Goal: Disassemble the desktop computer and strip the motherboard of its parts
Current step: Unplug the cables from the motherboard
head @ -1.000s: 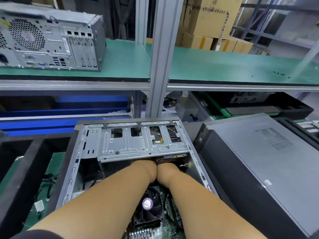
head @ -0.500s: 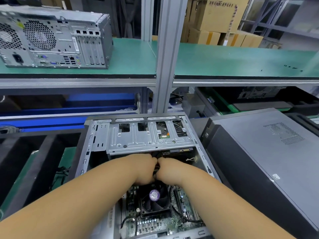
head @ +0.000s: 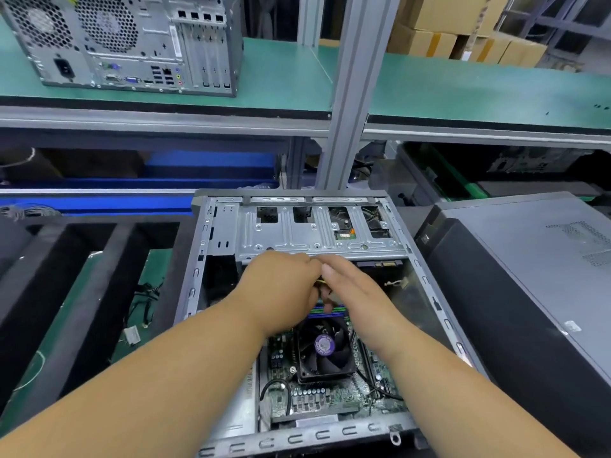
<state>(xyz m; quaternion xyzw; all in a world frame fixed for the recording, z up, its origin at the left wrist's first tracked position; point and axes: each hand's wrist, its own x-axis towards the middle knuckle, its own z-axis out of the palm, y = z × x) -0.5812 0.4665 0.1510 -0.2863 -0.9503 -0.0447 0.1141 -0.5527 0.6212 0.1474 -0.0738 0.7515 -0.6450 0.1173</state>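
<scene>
An open desktop case [head: 205, 259] lies flat before me, with its grey drive cage [head: 307, 236] at the far end. Inside lies the green motherboard [head: 317, 398] with a black CPU fan [head: 325, 348] bearing a purple sticker. My left hand [head: 281, 289] and right hand [head: 353, 289] meet just below the drive cage, above the fan. Between them shows a bundle of yellow and black wires [head: 320, 281]. My left hand's curled fingers pinch it; my right hand's fingers lie mostly straight beside it. What the fingertips touch is hidden.
A closed dark computer case [head: 529, 292] lies to the right. Black foam trays [head: 82, 276] with loose cables lie to the left. On the green shelf [head: 463, 87] above stands another tower [head: 132, 44], rear facing me. An aluminium post [head: 347, 94] rises behind the open case.
Both hands have drawn back from under the drive cage toward me and now show fully above the fan. The camera has tilted down, showing more of the motherboard.
</scene>
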